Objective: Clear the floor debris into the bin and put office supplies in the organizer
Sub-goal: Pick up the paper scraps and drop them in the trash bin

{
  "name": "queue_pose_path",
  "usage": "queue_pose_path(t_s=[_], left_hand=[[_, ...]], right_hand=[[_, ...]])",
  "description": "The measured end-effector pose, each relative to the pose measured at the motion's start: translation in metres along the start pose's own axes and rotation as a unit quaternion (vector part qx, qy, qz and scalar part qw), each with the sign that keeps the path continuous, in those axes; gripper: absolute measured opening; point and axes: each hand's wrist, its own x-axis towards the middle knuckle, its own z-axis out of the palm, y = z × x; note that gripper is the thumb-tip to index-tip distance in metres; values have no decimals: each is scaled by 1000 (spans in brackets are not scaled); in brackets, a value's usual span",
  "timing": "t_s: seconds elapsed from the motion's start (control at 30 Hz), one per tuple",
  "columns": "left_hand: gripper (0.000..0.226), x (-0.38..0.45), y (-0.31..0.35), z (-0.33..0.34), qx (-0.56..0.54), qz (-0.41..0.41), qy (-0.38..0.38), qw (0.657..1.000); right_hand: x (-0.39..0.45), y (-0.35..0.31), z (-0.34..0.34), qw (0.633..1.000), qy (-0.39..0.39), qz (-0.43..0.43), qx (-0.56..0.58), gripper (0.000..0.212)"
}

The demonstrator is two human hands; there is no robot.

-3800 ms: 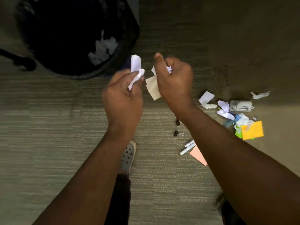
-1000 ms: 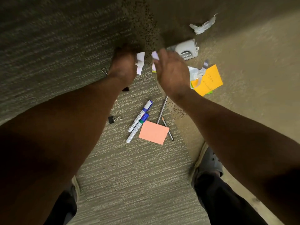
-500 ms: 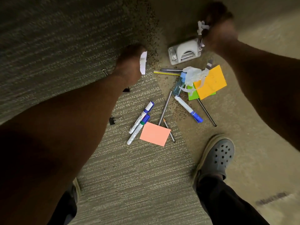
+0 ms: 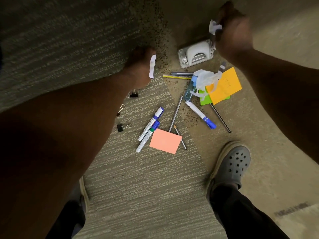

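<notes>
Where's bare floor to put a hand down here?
Free: carpet below the pink note, left of the shoe; carpet above the left hand. Crowded: hole punch down through the markers.

Over a carpeted floor (image 4: 138, 187) strewn with markers (image 4: 150, 125), binder clips (image 4: 133, 95), sticky notes (image 4: 165, 141) and a hole punch (image 4: 196, 54), the left hand (image 4: 139, 66) holds a paper strip (image 4: 152, 68) while the right hand (image 4: 233, 35) grips crumpled paper (image 4: 214, 27).

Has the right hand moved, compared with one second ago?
Yes. The right hand, earlier on the near left of the hole punch, is now at its far right corner, gripping a crumpled paper scrap.
</notes>
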Motion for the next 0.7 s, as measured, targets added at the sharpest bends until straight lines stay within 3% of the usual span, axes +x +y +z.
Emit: queue_pose_path(t_s=[0.17,0.3,0.37,0.47,0.7], left_hand=[[72,3,6,-9,-17,-26,-21,999],[34,0,5,-21,-105,-43,-5,994],[23,-13,3,-24,-142,-48,43,988],[23,-50,2,-24,-169,-63,95,979],[28,-137,-5,-11,-167,-108,104,975]], right_hand=[[-11,-10,-5,998,40,50,-6,38],[-31,-28,-7,986,41,108,119,13],[-42,-36,-6,971,54,156,175,19],[-63,-46,1,946,76,216,228,17],[-117,-67,13,943,105,279,152,23]])
